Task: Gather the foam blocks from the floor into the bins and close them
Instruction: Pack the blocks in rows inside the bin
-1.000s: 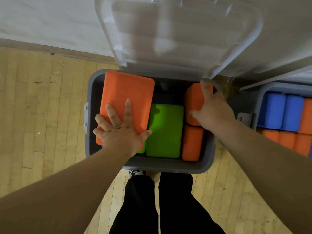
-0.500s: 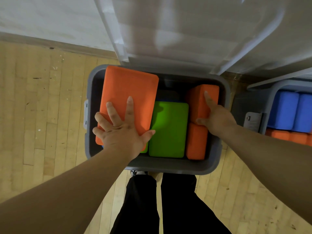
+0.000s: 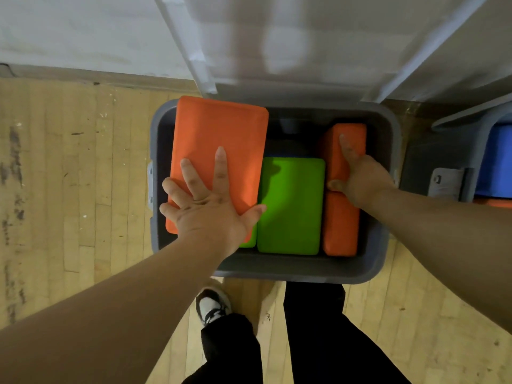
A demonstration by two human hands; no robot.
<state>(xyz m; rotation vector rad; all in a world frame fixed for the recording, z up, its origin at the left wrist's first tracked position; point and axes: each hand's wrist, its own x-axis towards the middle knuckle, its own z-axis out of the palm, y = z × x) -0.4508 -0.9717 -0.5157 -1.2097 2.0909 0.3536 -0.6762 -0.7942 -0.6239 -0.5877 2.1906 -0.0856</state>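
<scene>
A grey bin [image 3: 299,268] stands on the wood floor with its clear lid [image 3: 277,42] raised behind it. A large orange foam block [image 3: 221,134] lies tilted on the left side of the bin. My left hand [image 3: 207,203] presses flat on it with fingers spread. A green block [image 3: 291,206] lies flat in the middle. At the right, two orange blocks stand on edge; my right hand [image 3: 357,176] rests on the far one [image 3: 349,134], fingers extended, and the near one [image 3: 340,225] is untouched.
A second grey bin [image 3: 454,151] stands at the right edge, holding a blue block [image 3: 498,162] and an orange one. A white wall runs along the back. My legs and one shoe [image 3: 212,306] are just in front of the bin.
My right hand has slid down into the bin onto the far right orange block, pushing it lower. My left hand stays pressed on the large orange block.
</scene>
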